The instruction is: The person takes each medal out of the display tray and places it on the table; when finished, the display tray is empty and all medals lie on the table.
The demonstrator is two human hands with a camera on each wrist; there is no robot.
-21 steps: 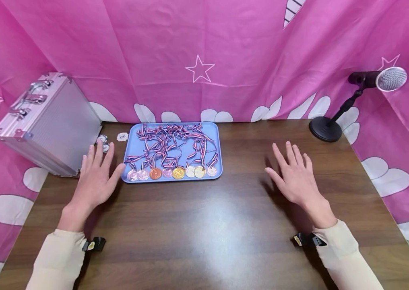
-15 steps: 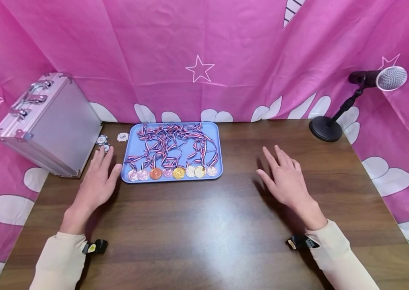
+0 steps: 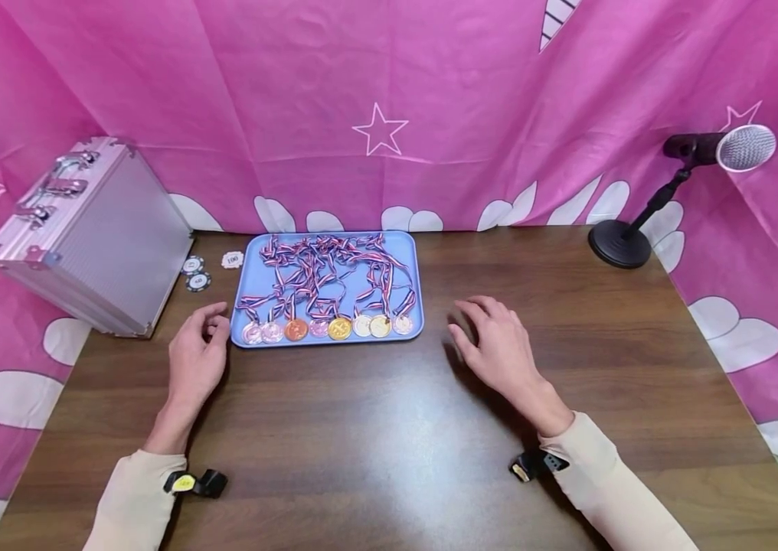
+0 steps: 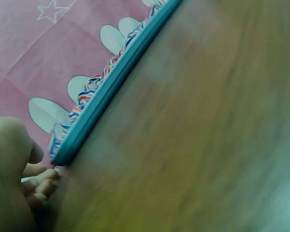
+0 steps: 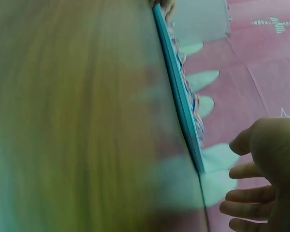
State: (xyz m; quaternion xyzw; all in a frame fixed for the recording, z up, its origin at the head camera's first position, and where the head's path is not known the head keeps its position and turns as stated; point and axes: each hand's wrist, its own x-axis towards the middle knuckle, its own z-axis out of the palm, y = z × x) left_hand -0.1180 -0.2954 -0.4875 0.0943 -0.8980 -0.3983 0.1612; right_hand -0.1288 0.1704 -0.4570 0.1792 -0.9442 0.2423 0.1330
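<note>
Blue tray (image 3: 416, 285) edge-on and blurred in both wrist views; left hand (image 3: 197, 356) and right hand (image 3: 495, 348) loose, empty.

Left hand (image 3: 197, 353): forearm angled forward from lower left, cream sleeve to the wrist, black band with yellow tag at the cuff; fingers loosely curled, thumb toward index, holding nothing.
Right hand (image 3: 497, 346): forearm angled in from lower right, matching sleeve and band; palm down, fingers relaxed and slightly bent, holding nothing.
</note>
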